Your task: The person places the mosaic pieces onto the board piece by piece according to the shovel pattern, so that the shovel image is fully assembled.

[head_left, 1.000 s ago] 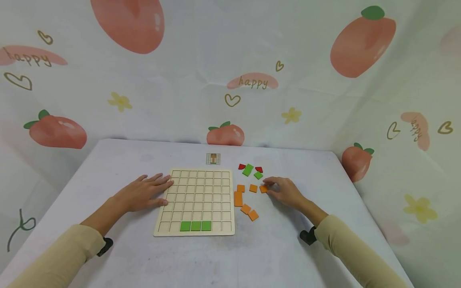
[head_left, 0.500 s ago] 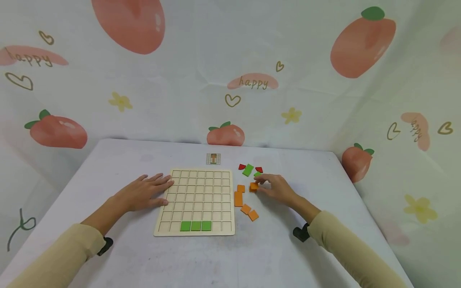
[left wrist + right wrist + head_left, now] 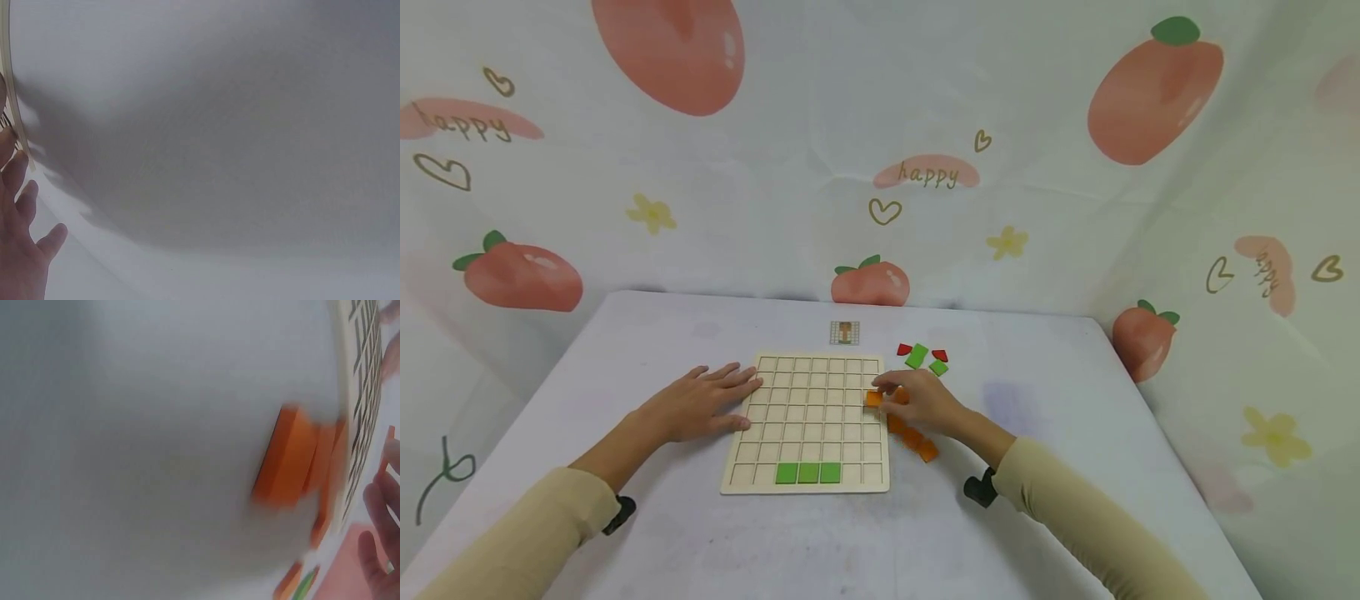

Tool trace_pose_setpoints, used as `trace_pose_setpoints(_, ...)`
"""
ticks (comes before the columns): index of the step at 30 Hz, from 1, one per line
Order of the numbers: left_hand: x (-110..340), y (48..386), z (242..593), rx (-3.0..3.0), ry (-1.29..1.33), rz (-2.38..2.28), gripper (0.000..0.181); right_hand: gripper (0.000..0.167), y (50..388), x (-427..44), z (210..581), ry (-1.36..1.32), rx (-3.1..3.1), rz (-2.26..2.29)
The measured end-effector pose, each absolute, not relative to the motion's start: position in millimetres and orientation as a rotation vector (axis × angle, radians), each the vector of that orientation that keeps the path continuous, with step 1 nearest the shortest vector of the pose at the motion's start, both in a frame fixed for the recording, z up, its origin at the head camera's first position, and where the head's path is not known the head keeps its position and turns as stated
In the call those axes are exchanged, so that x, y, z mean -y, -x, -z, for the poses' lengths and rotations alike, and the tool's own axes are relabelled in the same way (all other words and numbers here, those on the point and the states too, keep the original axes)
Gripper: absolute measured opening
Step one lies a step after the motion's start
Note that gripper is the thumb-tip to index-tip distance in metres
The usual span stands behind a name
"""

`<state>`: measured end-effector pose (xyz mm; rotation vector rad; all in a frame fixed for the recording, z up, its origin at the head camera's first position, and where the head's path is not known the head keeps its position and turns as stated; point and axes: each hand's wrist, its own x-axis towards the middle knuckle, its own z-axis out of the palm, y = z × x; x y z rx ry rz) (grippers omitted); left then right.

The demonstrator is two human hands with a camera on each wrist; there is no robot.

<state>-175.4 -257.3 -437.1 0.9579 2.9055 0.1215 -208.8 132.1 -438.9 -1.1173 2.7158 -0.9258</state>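
A pale wooden grid board (image 3: 808, 423) lies on the table, with three green square tiles (image 3: 808, 473) side by side in its nearest row of cells. My left hand (image 3: 703, 404) rests with spread fingers on the board's left edge; some of these fingers (image 3: 28, 200) show in the left wrist view. Between thumb and fingers, my right hand (image 3: 921, 402) pinches an orange square tile (image 3: 873, 399) over the board's right edge. That tile (image 3: 387, 450) appears edge-on in the right wrist view. The hand partly covers other orange tiles (image 3: 928, 451) beside the board.
Two red pieces (image 3: 940, 356), a green rectangle (image 3: 917, 356) and a green square (image 3: 938, 367) lie beyond the right hand. A small card with a gridded picture (image 3: 845, 332) lies behind the board. Printed cloth (image 3: 760, 208) hangs behind the table.
My right hand has moved left with the orange tile, from the right of the loose pieces, past another orange tile, to over the board's right edge. The left hand has stayed put.
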Motion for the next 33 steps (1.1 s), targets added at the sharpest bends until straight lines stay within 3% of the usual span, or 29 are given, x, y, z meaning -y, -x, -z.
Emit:
trace_pose_setpoints(17, 257.1, 175.7, 435.8, -2.893, -0.927, -0.131, 0.074, 0.035, 190.4, -67.8, 440.8, 1.329, -2.550, 0.839)
trace_pose_setpoints(33, 258.1, 176.8, 439.8, -2.899, -0.923, -0.129, 0.073, 0.036, 174.1, -55.5, 446.6, 1.414, -2.492, 0.770)
